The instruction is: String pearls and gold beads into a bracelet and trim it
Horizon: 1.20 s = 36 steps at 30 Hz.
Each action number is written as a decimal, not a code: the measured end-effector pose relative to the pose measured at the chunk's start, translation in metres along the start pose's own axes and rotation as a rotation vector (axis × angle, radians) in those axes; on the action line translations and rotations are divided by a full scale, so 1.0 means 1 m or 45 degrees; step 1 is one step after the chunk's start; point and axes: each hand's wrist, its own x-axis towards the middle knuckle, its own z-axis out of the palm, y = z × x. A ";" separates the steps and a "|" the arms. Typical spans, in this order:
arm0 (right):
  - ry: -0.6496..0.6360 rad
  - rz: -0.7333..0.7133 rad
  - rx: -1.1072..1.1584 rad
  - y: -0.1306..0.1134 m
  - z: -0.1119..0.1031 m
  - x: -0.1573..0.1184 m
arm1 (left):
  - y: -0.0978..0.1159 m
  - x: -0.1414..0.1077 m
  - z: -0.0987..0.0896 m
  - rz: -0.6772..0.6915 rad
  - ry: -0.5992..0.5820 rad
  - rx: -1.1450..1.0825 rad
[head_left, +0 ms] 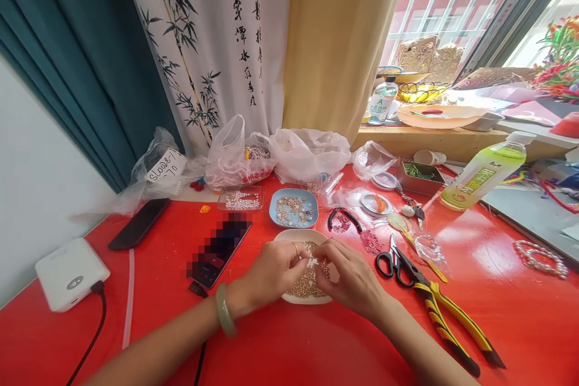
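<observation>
My left hand (281, 266), with a green bangle (225, 310) on its wrist, is over the left side of a white dish (301, 300) of small gold beads (306, 284). Its thumb and fingers are pinched together. My right hand (341, 268) is over the dish's right side, its fingers curled in close to the left fingertips. Something small and pale shows between the two hands, too tiny to make out. Just behind the dish sits a blue tray (294, 224) with gold and pearly beads.
A phone (221, 253) lies left of the dish. Black-handled scissors (394, 262), yellow-black pliers (446, 313) and small black pliers (345, 215) lie to the right. Behind are a clear bead box (240, 198), plastic bags (310, 154) and a green drink bottle (488, 172).
</observation>
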 end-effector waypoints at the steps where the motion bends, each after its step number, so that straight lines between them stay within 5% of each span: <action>1: -0.003 -0.005 0.007 0.000 -0.001 0.000 | 0.000 0.000 0.000 -0.011 -0.007 -0.007; 12: -0.002 -0.045 -0.053 0.004 -0.002 0.002 | 0.001 0.001 -0.002 0.003 -0.072 -0.007; 20: -0.021 -0.079 -0.010 0.006 -0.004 0.003 | -0.001 0.003 -0.004 -0.234 -0.131 -0.197; 36: -0.061 -0.085 -0.032 0.011 -0.009 0.002 | -0.005 0.007 -0.001 -0.389 -0.074 -0.359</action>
